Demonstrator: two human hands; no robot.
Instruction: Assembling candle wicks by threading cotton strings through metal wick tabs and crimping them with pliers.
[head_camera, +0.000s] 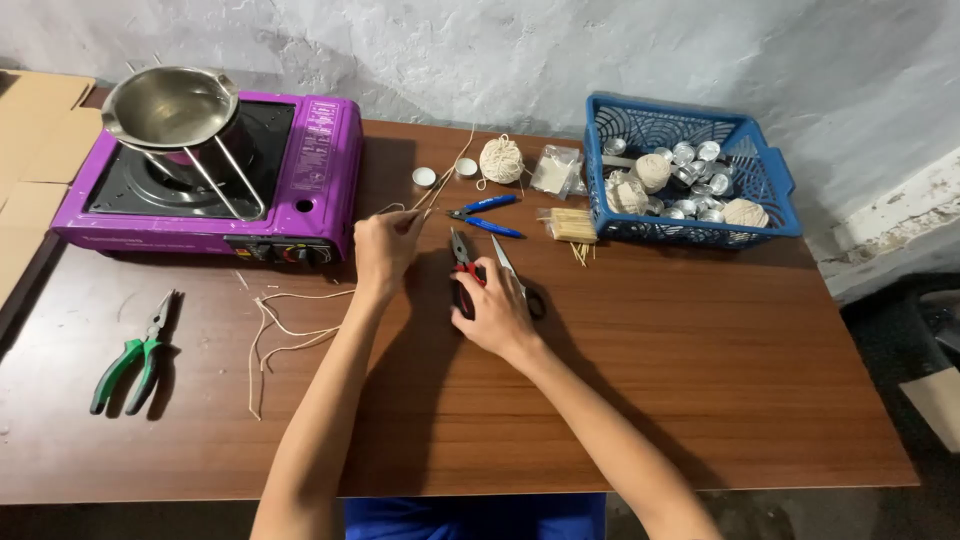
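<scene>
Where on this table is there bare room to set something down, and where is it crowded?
Bare: the table's right half, in front of the basket, and the near-left edge below the green pliers. Crowded: the middle, where the left hand pinches string and the right hand covers red pliers by scissors.

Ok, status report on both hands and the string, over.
Left hand pinching string off the ball. Right hand on red-handled pliers, scissors alongside. Blue pliers lie just beyond.
</scene>
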